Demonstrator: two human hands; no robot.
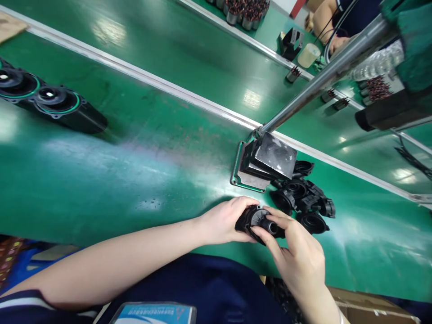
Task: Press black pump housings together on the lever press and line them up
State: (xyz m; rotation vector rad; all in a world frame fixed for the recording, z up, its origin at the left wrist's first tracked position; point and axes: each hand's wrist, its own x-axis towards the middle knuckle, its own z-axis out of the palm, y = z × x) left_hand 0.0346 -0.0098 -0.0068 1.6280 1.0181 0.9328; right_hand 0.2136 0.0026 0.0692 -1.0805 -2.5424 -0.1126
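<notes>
My left hand (pixel 224 220) and my right hand (pixel 297 256) both grip one black plastic housing part (pixel 258 220) just above the near edge of the green bench. The left fingers wrap its left side. My right thumb and fingers pinch its round central boss. Just beyond it lies a pile of several similar black plastic parts (pixel 302 198).
A metal post (pixel 324 74) rises from a black block on a base plate (pixel 243 180) behind the pile. Two black assembled units with green rings (pixel 50 101) lie at far left. Metal rails (pixel 168 87) cross the bench. Another person's arm (pixel 326 20) shows at top right. A cardboard box (pixel 371 308) sits below.
</notes>
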